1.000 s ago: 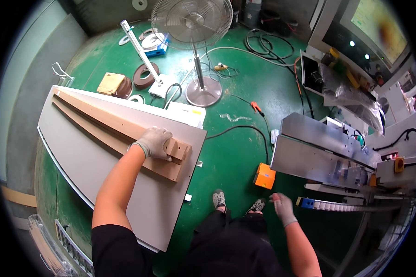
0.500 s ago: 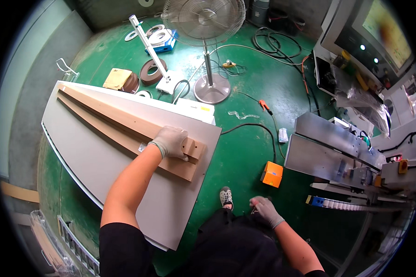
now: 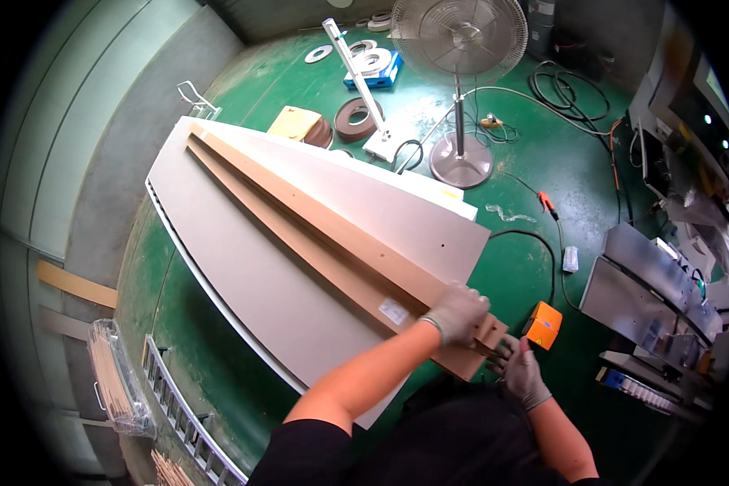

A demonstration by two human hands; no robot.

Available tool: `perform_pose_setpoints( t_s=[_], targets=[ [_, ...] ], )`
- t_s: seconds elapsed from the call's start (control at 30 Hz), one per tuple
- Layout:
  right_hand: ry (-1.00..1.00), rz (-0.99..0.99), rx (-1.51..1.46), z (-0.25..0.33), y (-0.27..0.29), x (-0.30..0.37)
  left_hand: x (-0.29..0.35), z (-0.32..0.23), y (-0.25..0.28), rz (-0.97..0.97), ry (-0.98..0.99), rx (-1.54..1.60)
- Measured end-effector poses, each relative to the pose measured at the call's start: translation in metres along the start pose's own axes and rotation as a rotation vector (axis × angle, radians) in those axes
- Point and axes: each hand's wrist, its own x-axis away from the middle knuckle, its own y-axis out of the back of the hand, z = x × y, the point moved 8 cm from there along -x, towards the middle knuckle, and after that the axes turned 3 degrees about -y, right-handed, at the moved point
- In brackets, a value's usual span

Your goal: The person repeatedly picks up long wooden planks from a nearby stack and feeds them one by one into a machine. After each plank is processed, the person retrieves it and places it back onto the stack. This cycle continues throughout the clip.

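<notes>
Two long brown wood-coloured boards (image 3: 336, 229) lie side by side on a large pale grey panel (image 3: 239, 235), their near ends sticking out past its near edge. A white label (image 3: 394, 311) is stuck on one of them. Over the boards near that end, my gloved left hand (image 3: 458, 314) is closed around them. My gloved right hand (image 3: 523, 374) is right beside the board ends, fingers apart and stretched toward them. Whether its fingertips touch the wood I cannot tell. Small holes show in the board near my left hand.
Beyond the panel stand a fan (image 3: 460, 158), a white post on a base (image 3: 355, 69) and rolls of edging strip (image 3: 356, 119). An orange box (image 3: 543, 326) sits on the green floor, right of my hands. Metal machinery (image 3: 624, 296) is at right, a ladder (image 3: 188, 417) at lower left.
My left hand has drawn the boards toward me and to the right, so their ends now overhang the panel. My right hand has risen to the board ends, its fingers spreading. The view has shifted left.
</notes>
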Motion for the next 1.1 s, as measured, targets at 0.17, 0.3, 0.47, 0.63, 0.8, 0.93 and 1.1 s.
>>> perform_pose_setpoints(
  t_s=[0.17, 0.3, 0.47, 0.63, 0.8, 0.93, 1.1],
  targets=[
    [0.020, 0.021, -0.233, 0.002, 0.010, 0.020, -0.012, -0.069, -0.015, 0.060, -0.062, 0.029],
    [0.117, -0.158, -0.306, -0.004, 0.048, 0.049, -0.032, -0.112, -0.028, 0.029, -0.125, 0.078],
    [0.217, -0.262, -0.218, -0.014, 0.097, 0.079, -0.035, -0.143, -0.026, -0.039, -0.241, 0.225],
    [0.251, -0.335, -0.077, -0.038, 0.090, 0.098, 0.019, -0.120, -0.023, -0.200, -0.394, 0.201],
    [0.295, -0.347, -0.010, -0.071, 0.086, 0.116, 0.075, -0.045, -0.024, -0.251, -0.127, -0.005],
    [0.263, -0.281, 0.174, -0.086, 0.056, 0.160, 0.093, -0.041, -0.046, -0.251, -0.090, -0.043],
    [0.186, -0.260, -0.037, -0.141, 0.043, 0.233, 0.109, -0.081, -0.068, -0.209, -0.104, -0.081]
  ],
)
